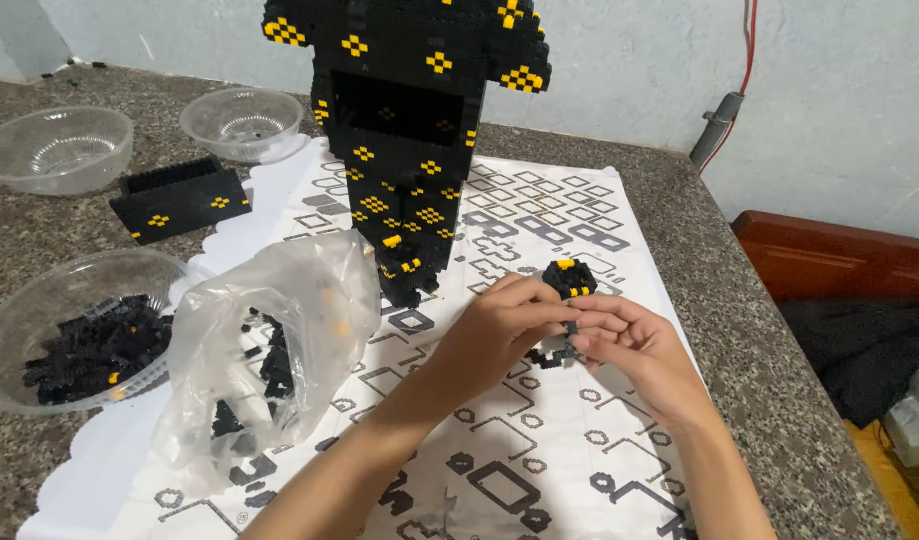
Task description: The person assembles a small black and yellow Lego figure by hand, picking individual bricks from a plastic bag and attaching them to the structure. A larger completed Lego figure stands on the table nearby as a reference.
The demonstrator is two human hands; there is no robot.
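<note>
Over the printed instruction sheet, left hand and right hand both pinch a small black-and-yellow brick assembly, fingers closed on it.

Hidden, cropped and unclear parts

The tall black-and-yellow brick model runs past the top edge; the small brick piece between the left hand and right hand is mostly covered by fingers; bricks inside the crumpled plastic bag blur behind its film.
</note>
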